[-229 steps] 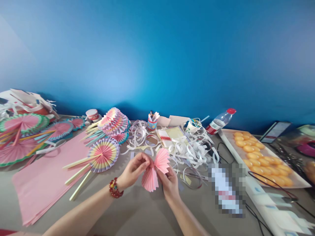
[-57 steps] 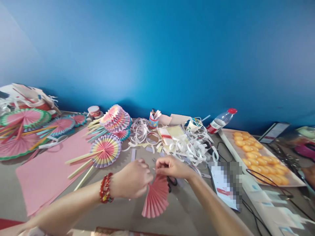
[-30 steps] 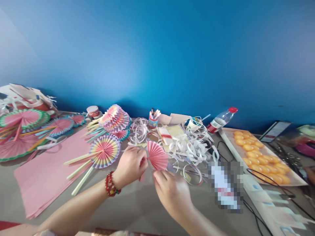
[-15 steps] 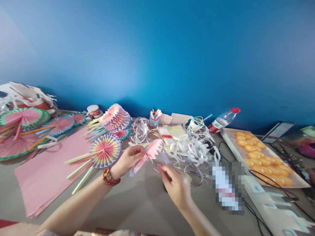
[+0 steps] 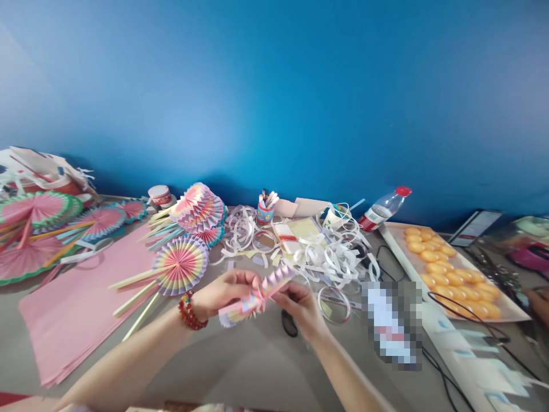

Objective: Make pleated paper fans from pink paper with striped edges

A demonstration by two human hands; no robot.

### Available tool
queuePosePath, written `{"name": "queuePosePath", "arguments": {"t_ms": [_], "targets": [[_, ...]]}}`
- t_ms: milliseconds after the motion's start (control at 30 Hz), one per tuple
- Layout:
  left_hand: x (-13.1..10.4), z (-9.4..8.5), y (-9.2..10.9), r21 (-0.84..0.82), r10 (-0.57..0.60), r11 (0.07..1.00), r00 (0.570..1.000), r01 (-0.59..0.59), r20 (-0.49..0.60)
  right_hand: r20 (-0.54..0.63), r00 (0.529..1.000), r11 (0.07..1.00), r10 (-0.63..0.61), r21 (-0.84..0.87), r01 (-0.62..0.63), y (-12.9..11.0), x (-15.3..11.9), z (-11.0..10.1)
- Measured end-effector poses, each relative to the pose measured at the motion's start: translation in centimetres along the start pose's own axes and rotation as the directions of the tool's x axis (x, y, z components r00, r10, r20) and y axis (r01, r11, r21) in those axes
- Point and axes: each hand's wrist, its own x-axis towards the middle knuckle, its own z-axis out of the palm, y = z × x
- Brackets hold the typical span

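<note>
Between my two hands is a pleated pink, yellow and lilac paper piece (image 5: 257, 297), somewhat blurred. My left hand (image 5: 227, 292), with a red bead bracelet (image 5: 191, 312) at the wrist, pinches its middle. The fingers of my right hand (image 5: 302, 306) are closed on its upper right end. Black scissor handles (image 5: 289, 324) lie just under my right hand. A round pleated fan (image 5: 182, 264) with pale sticks rests left of my hands, on pink paper sheets (image 5: 86, 303).
More fans (image 5: 38, 212) lie at the left. White paper strips (image 5: 338, 257), a pen cup (image 5: 266, 213) and a bottle (image 5: 384, 209) stand behind. At right are a tray of orange pieces (image 5: 446, 274), cables and a power strip (image 5: 467, 355).
The paper piece has turned in my hands, its inner pleats now showing. My right hand has come up to its end, and black scissor handles now show below.
</note>
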Motion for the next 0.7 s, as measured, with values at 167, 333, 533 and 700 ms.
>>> {"name": "queuePosePath", "arguments": {"t_ms": [167, 333, 533, 700], "targets": [[-0.8, 1.4, 1.5, 0.739, 0.108, 0.553, 0.912, -0.385, 0.395, 0.383, 0.916, 0.991, 0.121, 0.013, -0.137, -0.8, 1.6, -1.6], [-1.1, 2.7, 1.4, 0.88, 0.118, -0.198, 0.88, -0.432, 0.459, 0.511, 0.838, 0.982, 0.19, -0.091, -0.168, -1.6, 3.2, -2.9], [-0.9, 2.5, 1.3, 0.886, 0.131, -0.277, 0.899, -0.372, 0.418, 0.527, 0.816, 0.923, 0.236, -0.384, -0.02, -5.0, 3.8, -3.5], [-0.3, 2.5, 1.1, 0.929, 0.142, -0.241, 0.936, -0.282, 0.321, 0.541, 0.808, 0.856, 0.235, -0.508, 0.092, -7.1, 3.8, -2.6]]}}
